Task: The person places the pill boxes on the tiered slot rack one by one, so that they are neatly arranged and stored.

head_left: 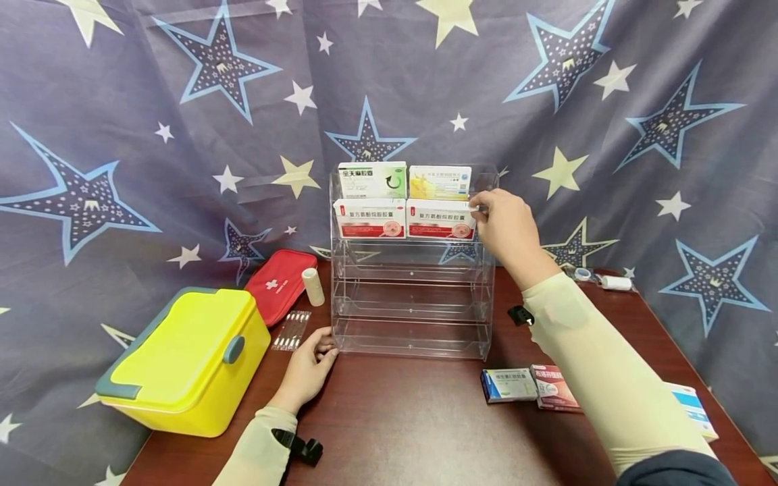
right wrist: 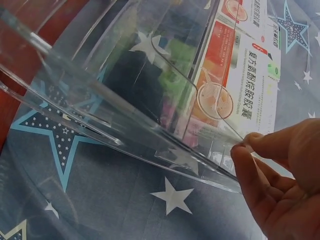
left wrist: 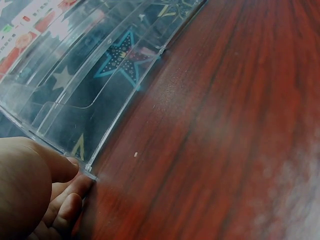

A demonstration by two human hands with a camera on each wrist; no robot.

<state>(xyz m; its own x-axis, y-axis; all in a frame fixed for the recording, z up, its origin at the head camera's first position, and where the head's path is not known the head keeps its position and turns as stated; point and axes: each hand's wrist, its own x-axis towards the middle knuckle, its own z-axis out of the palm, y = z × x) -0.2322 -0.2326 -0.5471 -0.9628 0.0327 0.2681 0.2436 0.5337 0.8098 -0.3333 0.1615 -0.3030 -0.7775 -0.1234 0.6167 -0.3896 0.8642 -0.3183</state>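
A clear tiered display rack (head_left: 413,331) stands upright on the table. In its second tier from the top are two white-and-red medicine boxes, a left one (head_left: 370,219) and a right one (head_left: 441,221). Behind them in the top tier are a white-and-green box (head_left: 372,181) and a white-and-yellow box (head_left: 440,182). My left hand (head_left: 306,368) pinches the rack's lower left front corner between thumb and fingers. My right hand (head_left: 507,219) is at the right red-and-white box's upper corner; in the right wrist view its thumb and forefinger (right wrist: 245,162) pinch the rack's clear edge there.
On the left stand a yellow lidded box (head_left: 188,364), a red first-aid pouch (head_left: 276,287), a beige roll (head_left: 313,287) and a swab packet (head_left: 292,330). Several medicine boxes (head_left: 510,385) lie at right, partly behind my right sleeve. Small rolls (head_left: 615,282) sit at the far right.
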